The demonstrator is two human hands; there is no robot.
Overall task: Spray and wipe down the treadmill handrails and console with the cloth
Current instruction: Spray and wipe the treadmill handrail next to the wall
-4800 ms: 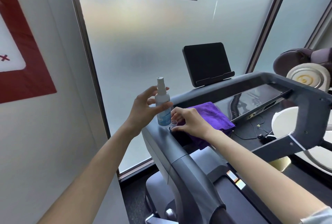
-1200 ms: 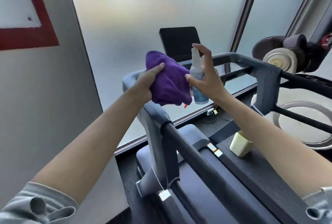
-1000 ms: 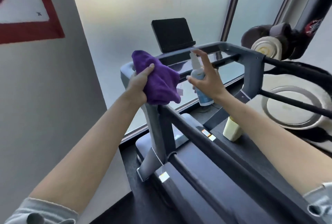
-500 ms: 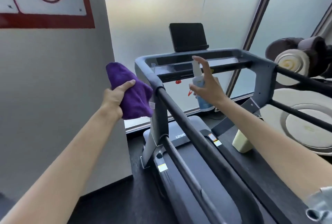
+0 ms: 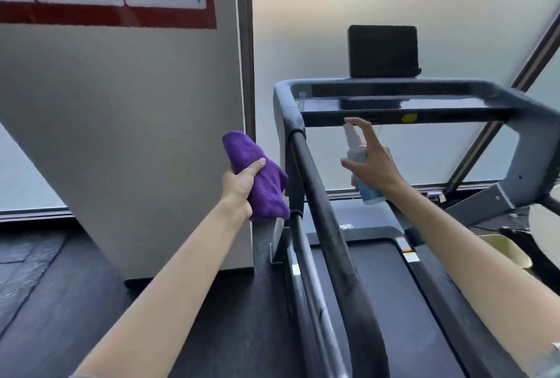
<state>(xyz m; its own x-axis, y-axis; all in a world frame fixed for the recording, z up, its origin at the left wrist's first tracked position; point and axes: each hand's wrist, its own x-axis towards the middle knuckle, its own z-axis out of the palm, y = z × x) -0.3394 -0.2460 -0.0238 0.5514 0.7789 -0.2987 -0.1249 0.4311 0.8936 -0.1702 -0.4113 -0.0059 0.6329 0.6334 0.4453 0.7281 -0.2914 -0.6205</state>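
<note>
Hands are both up in front of a treadmill point(image 5: 515, 171), one on each side of its left handrail point(image 5: 321, 205). The left hand point(image 5: 241, 185) grips a bunched purple cloth point(image 5: 257, 177), fingers point(image 5: 256, 165) curled round its middle so that a fold sticks up above the hand and the rest hangs below. The cloth sits just left of the handrail, near the grey upright post; whether it touches the post cannot be told.

The right hand point(image 5: 371, 165) holds a small spray bottle point(image 5: 362, 174) on the right of the same rail, with the thumb and lower fingers wrapped round its pale blue body and the forefinger raised over the white nozzle. The nozzle faces left, towards the dark padded rail, and the bottle is tilted, its base nearer the person. Bottle and rail are apart.

Farther off, the grey frame bends round to the console bar point(image 5: 403, 106), whose glossy dark top carries a yellow dot on its near edge. A small clear cap point(image 5: 302, 96) stands at the bar's left corner. A black screen point(image 5: 382, 50) stands on the far edge of the frame, against frosted window panes. On the left, a grey wall bears a sign with a red border point(image 5: 106, 17). A pale yellow container point(image 5: 506, 252) sits low at the right, beside the belt point(image 5: 378, 302).
</note>
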